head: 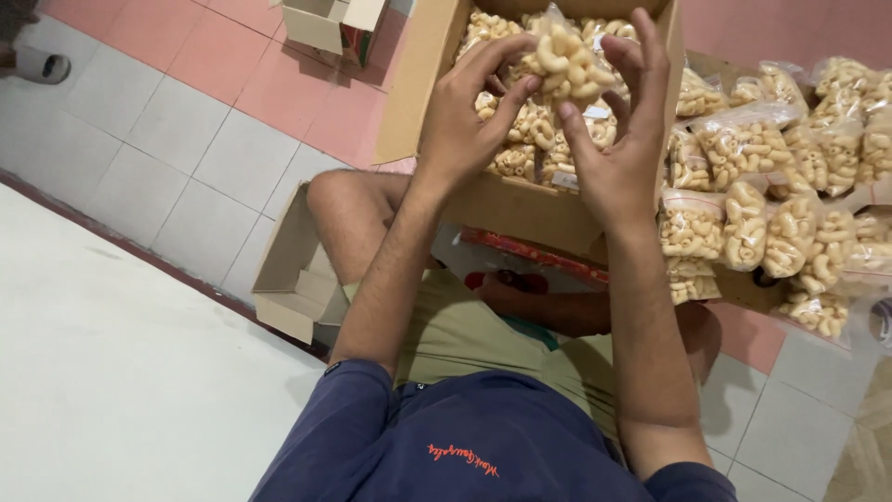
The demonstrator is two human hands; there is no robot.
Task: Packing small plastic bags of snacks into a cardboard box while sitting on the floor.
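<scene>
Both hands, left (462, 121) and right (621, 139), pinching one clear snack packet (567, 60) (pale curls) above the brown carton (520, 206).

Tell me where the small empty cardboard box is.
The small empty cardboard box lies on the tiled floor at lower left, beside the person's bent knee.

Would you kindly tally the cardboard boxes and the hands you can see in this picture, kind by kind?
Cardboard boxes: 3, namely the large box filled with snack bags, a small open box by the knee, and another small box at the top.
Hands: 2, the left hand and the right hand, both holding one snack bag.
Total: 5
</scene>
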